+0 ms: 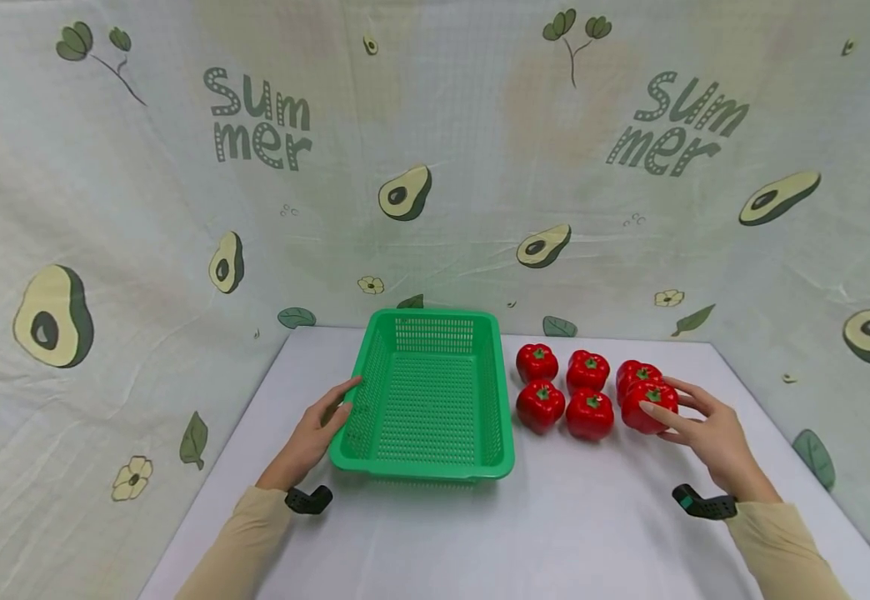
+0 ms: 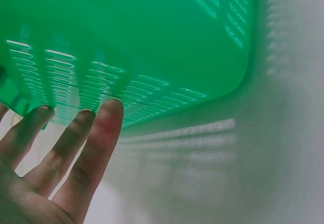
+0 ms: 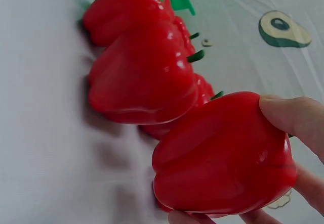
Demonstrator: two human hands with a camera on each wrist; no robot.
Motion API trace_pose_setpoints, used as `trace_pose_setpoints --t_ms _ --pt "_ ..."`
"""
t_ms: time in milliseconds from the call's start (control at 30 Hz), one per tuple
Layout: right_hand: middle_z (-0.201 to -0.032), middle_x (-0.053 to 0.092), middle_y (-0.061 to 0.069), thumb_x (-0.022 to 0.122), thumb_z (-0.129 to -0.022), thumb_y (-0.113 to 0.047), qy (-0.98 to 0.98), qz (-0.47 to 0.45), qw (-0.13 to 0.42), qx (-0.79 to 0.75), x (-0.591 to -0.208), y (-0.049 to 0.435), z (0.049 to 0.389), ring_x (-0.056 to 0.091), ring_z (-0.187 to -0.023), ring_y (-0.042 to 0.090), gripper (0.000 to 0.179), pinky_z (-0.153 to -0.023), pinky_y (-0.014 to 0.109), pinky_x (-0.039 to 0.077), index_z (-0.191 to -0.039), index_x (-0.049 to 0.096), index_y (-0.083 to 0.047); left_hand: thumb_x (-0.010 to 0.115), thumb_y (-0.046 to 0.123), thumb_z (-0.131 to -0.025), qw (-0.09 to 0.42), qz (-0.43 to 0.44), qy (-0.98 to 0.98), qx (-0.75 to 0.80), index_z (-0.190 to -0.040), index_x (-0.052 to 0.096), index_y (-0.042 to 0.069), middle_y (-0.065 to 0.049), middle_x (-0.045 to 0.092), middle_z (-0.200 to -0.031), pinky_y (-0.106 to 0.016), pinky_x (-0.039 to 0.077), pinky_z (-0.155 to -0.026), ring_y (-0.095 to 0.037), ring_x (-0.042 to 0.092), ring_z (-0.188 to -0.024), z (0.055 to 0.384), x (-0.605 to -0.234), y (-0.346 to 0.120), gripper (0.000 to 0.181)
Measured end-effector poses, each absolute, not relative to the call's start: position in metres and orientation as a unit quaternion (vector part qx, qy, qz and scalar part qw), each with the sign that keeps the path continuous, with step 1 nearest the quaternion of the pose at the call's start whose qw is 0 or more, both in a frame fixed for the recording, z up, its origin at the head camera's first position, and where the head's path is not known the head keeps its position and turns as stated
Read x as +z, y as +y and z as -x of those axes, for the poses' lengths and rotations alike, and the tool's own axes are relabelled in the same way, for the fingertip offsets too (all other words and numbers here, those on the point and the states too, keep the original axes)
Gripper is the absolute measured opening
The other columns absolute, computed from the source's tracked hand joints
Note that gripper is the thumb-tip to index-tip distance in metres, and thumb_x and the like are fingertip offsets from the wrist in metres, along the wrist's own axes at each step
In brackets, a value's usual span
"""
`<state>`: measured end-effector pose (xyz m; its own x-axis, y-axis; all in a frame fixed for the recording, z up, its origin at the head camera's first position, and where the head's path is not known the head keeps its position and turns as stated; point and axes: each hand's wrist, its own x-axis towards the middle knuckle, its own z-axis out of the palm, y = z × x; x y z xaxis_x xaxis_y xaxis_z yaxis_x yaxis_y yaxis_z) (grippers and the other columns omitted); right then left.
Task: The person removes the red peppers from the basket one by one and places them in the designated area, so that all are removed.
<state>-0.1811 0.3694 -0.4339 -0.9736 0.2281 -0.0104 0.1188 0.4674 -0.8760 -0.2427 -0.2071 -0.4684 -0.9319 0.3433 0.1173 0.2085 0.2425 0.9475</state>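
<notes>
In the head view, a green plastic basket (image 1: 429, 467) with slotted sides stands on the table with nothing inside. My left hand (image 1: 312, 435) is at its left side. In the left wrist view, extended fingertips (image 2: 110, 114) touch the basket's outer wall (image 2: 152, 42). To the right of the basket, my right hand (image 1: 714, 433) holds a red bell pepper (image 1: 641, 410) between thumb and fingers. The right wrist view shows the thumb on this pepper (image 3: 223, 158) near its stem end and fingers beneath. Another bell pepper (image 1: 636, 372) is partly hidden behind it.
Several more red bell peppers (image 1: 589, 414) stand in two rows between the basket and my right hand. The white table (image 1: 555, 533) meets a printed cloth backdrop (image 1: 465, 167) at the back and sides.
</notes>
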Motion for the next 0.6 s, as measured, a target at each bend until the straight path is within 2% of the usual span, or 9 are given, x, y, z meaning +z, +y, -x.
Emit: trace_pose_setpoints --t_ms 167,600 --pt "-0.15 0.023 0.035 0.07 -0.09 -0.05 -0.855 0.114 0.034 0.505 -0.447 0.371 0.179 0.03 -0.13 0.055 0.094 -0.079 0.049 0.057 -0.157 0.024 -0.005 0.044 0.021 -0.108 0.057 -0.177 0.786 0.59 -0.155 0.035 0.015 -0.01 0.026 -0.161 -0.062 0.025 -0.111 -0.037 0.026 -0.145 0.242 -0.468 -0.208 0.048" --pt "-0.15 0.019 0.037 0.07 -0.09 -0.05 -0.844 0.132 0.005 0.52 -0.464 0.376 0.178 0.03 -0.131 0.055 0.096 -0.079 0.046 0.057 -0.158 0.021 -0.004 0.044 0.023 -0.109 0.055 -0.173 0.787 0.59 -0.155 0.036 0.017 -0.007 0.027 -0.161 -0.062 0.026 -0.111 -0.037 0.029 -0.144 0.245 -0.472 -0.207 0.047"
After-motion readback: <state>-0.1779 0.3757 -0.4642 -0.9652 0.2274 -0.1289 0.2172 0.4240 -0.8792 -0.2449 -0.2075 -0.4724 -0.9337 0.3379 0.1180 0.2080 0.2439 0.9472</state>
